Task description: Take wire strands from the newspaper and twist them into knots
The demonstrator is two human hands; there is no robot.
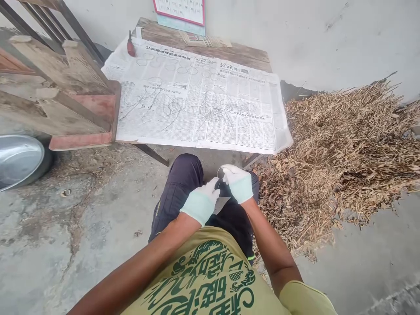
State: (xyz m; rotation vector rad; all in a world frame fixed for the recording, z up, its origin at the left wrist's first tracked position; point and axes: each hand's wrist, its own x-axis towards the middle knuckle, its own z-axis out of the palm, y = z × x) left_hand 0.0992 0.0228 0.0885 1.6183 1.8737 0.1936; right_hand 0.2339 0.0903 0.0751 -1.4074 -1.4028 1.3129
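Both of my hands wear white gloves with pale mint cuffs and are close together above my lap. A thin wire loop point(218, 173) stands out between them. The fingers of my right hand point(235, 178) are pinched on the wire. Just left of it and lower, my left hand point(206, 196) is also closed, with its fingertips on the wire's lower part. Beneath the left hand, a small grey flat patch point(222, 204) shows; what it is, I cannot tell. Several wire coils point(215, 107) and thin rings point(147, 57) lie on newspaper sheets point(131, 127) in front of me.
The newspaper covers a wooden table point(249, 54) against the wall. A red-handled pointed tool point(131, 47) lies at its far left corner, and a calendar point(180, 11) stands behind. Wooden furniture point(82, 109) and a metal basin point(21, 159) are left; dry stalks point(354, 153) pile up right.
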